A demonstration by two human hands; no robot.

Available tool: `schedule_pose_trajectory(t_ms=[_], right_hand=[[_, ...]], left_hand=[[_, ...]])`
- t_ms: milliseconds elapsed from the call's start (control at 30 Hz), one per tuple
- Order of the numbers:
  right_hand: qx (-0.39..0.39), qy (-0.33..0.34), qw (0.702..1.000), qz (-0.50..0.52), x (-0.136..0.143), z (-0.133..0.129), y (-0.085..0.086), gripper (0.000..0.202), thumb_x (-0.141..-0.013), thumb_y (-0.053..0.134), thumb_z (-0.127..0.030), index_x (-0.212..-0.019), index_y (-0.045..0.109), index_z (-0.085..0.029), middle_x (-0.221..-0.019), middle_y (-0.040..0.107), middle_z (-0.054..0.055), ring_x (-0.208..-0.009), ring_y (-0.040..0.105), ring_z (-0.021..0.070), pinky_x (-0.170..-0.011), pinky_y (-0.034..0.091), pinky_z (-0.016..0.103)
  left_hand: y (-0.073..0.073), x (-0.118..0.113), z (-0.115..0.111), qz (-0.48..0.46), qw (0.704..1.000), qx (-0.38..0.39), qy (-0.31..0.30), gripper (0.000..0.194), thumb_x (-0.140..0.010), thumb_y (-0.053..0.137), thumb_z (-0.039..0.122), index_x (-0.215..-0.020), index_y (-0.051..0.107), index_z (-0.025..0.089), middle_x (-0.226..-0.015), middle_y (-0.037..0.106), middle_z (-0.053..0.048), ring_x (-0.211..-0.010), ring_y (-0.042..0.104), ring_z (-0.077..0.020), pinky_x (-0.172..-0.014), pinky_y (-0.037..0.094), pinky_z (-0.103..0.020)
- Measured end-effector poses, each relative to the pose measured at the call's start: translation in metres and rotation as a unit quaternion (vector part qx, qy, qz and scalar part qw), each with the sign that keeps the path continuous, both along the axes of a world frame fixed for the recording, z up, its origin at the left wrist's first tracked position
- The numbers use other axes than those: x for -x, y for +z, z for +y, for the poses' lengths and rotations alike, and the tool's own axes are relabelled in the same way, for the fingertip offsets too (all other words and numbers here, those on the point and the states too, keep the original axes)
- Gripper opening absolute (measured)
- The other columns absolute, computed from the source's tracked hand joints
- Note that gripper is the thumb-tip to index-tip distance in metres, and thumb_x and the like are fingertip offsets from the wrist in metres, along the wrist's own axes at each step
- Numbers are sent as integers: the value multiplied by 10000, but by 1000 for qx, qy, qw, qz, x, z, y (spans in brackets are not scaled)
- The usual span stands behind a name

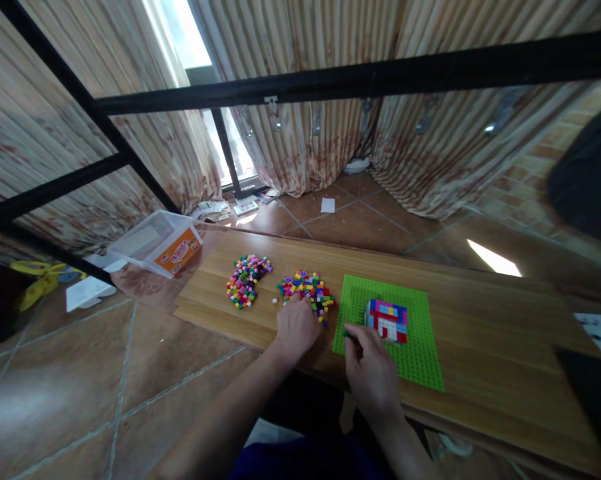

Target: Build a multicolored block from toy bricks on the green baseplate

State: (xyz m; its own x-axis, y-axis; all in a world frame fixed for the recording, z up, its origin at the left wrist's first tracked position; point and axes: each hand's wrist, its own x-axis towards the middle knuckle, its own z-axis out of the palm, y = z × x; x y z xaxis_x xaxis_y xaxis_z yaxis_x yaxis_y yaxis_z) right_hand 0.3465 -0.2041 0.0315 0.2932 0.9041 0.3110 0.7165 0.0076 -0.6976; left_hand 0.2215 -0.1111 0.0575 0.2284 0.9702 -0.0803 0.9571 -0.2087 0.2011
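Observation:
My left hand (296, 325) rests at the near side of a pile of small coloured building bricks (305, 283). Its fingertips are among the bricks and hidden behind the back of the hand. My right hand (373, 363) is closed in a pinch over the left part of a green studded baseplate (415, 303). Between thumb and fingers a small dark green brick (347, 334) shows. Just right of these fingers stands a block of joined bricks (389, 320) in red, white, blue and pink, its lower left corner partly covered by the hand.
A second pile of loose bricks (245, 280) lies farther left on the wooden bench (500, 333). One white brick (275, 301) sits apart between the piles. A clear plastic box (155, 243) with an orange label stands beyond the bench's left end. Black metal bars (330, 83) cross behind.

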Motion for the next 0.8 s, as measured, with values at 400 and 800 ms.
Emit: schedule_pose_trajectory(t_ms=[400,800], right_hand=[[-2,-175,961,214,-84,-37,-8,335,-744,651,-447,-941,719,-184,-914,685,72,-808,643,202,-736,525,348],[-11,-181,981,69,-104,-37,-21,351,-824,546,-448,-994,701,-183,-930,655,91,-786,621,203,-743,513,369]], left_hand=[[-2,-9,-4,54,998,-22,-15,231,-904,450,184,-1004,638,92,-1009,655,-165,-967,647,-253,-812,525,-327],[3,-10,-1,69,997,3,-35,265,-912,461,263,-999,666,120,-978,690,-160,-959,668,-276,-811,526,-356]])
